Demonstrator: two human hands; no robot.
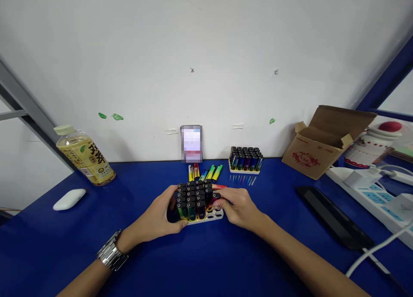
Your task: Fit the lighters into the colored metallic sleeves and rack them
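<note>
A white tray (206,217) with round holes stands in front of me on the blue table, filled with several upright black-topped lighters (191,211) in shiny colours. My left hand (161,213) is wrapped round the tray's left end, its thumb at the front corner. Between the thumb and fingers of my right hand (238,205) is one lighter (215,197), held over the tray's right part, where a few bare holes show. Whether its base sits in a hole is hidden. Just behind the tray lie loose lighters (211,172) in yellow, green, blue and red.
A second rack of lighters (246,160) stands at the back near a phone (191,144) leaning on the wall. At left are a drink bottle (85,157) and a white case (69,199). An open carton (312,148), a black device (334,215) and a power strip (376,198) occupy the right.
</note>
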